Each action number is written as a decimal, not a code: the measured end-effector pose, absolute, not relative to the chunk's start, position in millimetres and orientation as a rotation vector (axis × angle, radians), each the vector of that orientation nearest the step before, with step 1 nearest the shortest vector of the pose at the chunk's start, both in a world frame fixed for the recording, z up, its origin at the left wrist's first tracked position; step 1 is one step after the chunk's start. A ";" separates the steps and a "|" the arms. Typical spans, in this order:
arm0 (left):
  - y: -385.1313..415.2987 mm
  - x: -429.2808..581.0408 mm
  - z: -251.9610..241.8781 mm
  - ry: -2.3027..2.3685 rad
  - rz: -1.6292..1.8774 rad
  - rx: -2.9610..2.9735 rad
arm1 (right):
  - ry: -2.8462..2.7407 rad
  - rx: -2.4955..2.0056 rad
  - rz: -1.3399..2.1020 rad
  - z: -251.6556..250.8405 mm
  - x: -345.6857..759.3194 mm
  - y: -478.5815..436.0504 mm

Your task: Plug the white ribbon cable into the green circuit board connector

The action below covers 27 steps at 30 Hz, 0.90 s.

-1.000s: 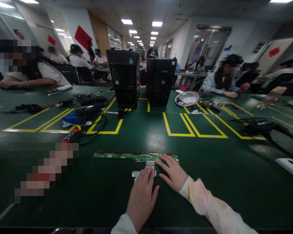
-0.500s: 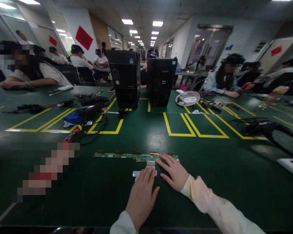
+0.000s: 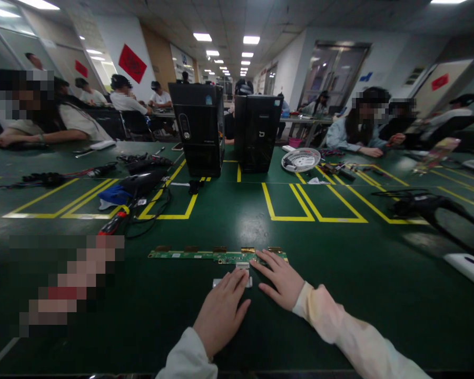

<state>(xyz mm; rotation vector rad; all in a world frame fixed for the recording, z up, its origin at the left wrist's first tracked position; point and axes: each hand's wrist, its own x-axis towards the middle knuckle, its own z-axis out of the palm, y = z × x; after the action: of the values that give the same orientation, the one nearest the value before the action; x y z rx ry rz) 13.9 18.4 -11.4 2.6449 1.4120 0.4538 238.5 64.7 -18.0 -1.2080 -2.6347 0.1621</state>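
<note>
A long, narrow green circuit board (image 3: 197,255) lies crosswise on the green table, with several brown-gold tabs along its far edge. Below its middle a white connector and flat cable (image 3: 242,266) join it. My left hand (image 3: 223,308) lies palm down over this cable, fingertips just below the board and thumb apart. Part of a whitish strip (image 3: 217,282) shows beside and under those fingers. My right hand (image 3: 281,279) has its fingers spread, their tips resting on the board's right part. Neither hand grips anything visible.
Two black computer towers (image 3: 197,131) (image 3: 257,134) stand ahead. Cables and a dark tool (image 3: 142,184) lie left, near a red-black handle (image 3: 112,223). A round white grille (image 3: 300,159) is ahead right; a black frame (image 3: 434,208) and white device (image 3: 468,268) lie right. People sit around.
My left hand and forearm have shifted slightly left, and the wrist is more slanted. The right hand stays spread on the board. The whole view has shifted a little.
</note>
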 end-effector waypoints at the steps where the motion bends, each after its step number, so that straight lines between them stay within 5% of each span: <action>1: 19.4 12.7 -11.0 1.400 0.466 2.646 | -2.637 -1.207 0.163 -18.1 238.9 64.8; 27: 18.3 4.7 -3.2 1.420 0.515 2.642 | -2.649 -1.170 0.198 -18.3 243.3 68.6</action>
<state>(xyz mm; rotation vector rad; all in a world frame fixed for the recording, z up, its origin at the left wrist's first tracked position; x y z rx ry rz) 4.7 18.3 -3.2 2.6422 1.4204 0.5146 243.3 68.6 -18.3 -1.1696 -2.6492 0.1979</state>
